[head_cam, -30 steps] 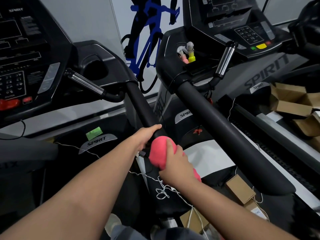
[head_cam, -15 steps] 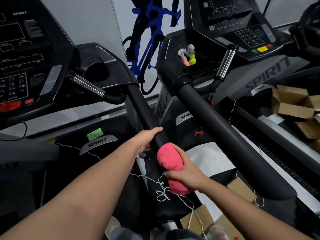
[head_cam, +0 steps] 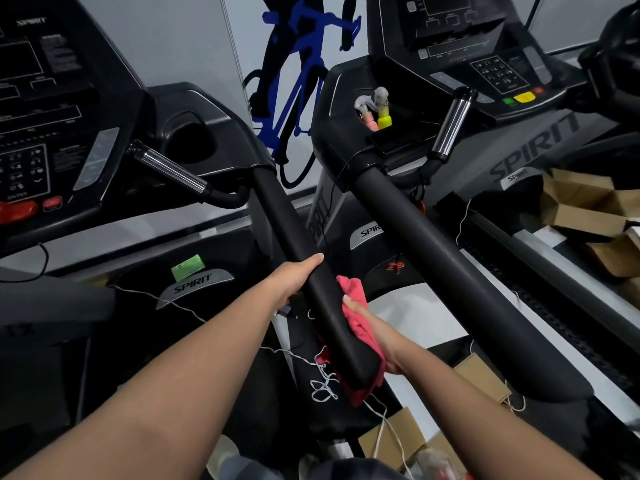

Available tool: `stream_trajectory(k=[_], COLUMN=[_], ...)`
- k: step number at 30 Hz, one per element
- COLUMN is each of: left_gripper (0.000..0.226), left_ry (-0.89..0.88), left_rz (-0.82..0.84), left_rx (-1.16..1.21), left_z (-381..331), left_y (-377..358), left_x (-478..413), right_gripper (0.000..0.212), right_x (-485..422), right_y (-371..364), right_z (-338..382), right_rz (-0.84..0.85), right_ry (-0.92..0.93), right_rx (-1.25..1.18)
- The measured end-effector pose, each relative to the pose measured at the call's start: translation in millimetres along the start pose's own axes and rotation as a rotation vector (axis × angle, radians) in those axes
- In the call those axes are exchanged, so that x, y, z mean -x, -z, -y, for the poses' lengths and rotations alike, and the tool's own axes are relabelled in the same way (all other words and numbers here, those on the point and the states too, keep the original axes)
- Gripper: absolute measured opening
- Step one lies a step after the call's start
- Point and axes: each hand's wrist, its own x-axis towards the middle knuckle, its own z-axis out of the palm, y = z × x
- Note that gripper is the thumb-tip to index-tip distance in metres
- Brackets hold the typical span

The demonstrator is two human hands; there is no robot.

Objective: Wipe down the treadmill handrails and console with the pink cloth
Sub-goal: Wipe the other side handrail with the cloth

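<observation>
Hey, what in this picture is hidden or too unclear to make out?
Head view:
- Fingers of the right hand: under the pink cloth and handrail.
- Fingers of the left hand: behind the handrail.
- Key labels on the left console: too small, blurred.
- The cardboard boxes: cut off by the right edge.

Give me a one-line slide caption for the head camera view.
Left hand grips the black treadmill handrail while the right hand wraps a pink cloth around its near end.

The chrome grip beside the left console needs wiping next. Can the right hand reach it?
Probably, though not directly: the handrail lies between the right hand, holding the pink cloth, and the chrome grip.
</observation>
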Motion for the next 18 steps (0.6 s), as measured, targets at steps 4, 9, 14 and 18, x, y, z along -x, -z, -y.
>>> stream_trajectory(k=[4,9,14,18], left_gripper=[0.061,0.066,0.068,0.071], left_ry=[-0.03,-0.036,-0.035,-0.023], left_rz=[-0.035,-0.035,0.028,0.053], left_rx=[-0.107,-0.229,-0.335,-0.427], left_z=[-3,-6,-12,-18], left_y=[-1,1,7,13], left_x=[0,-3,3,10], right_gripper=[0.044,0.061,0.104,0.092], right_x=[18,32,27,-1], right_y=[-15,-35,-73,-90], right_z=[15,20,6,-7], right_rz=[-0.082,-0.386,-0.608,-0.809], right_ry=[0.034,0.098,0.085,0.218], right_rx=[0.14,0.739,1.569,1.88])
